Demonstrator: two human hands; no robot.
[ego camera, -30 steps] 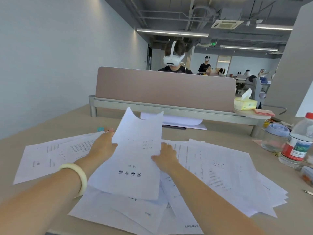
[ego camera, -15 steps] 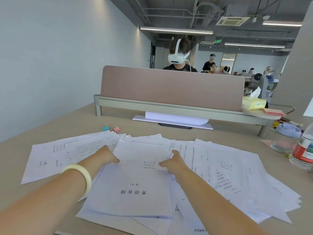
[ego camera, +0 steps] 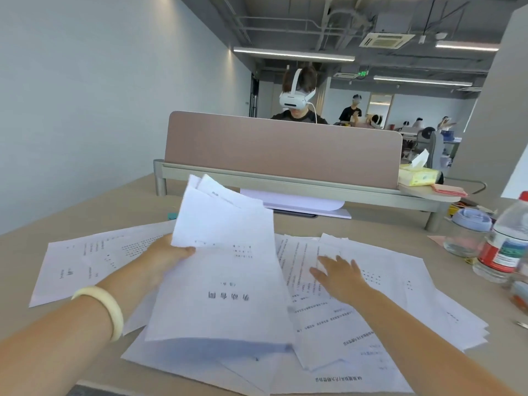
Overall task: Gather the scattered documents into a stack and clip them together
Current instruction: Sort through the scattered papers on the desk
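Observation:
White printed documents (ego camera: 380,284) lie scattered and overlapping across the beige desk (ego camera: 85,218). My left hand (ego camera: 168,257) grips the left edge of a small bundle of sheets (ego camera: 225,270), thumb on top, and holds it tilted up off the pile. My right hand (ego camera: 340,277) lies flat with spread fingers on the loose sheets just right of the bundle. More sheets (ego camera: 94,258) lie to the left, under my left forearm. A teal binder clip (ego camera: 172,216) peeks out behind the raised bundle at the far left.
A pink desk divider (ego camera: 283,150) on a grey rail closes off the far side; a person with a headset sits behind it. A water bottle (ego camera: 507,241) and a lidded glass jar (ego camera: 464,235) stand at the right edge. A tissue pack (ego camera: 418,177) rests on the shelf.
The bundle lay flat on the pile with both hands on it half a second ago. My left hand has lifted it, and my right hand has let go and moved right onto the loose sheets.

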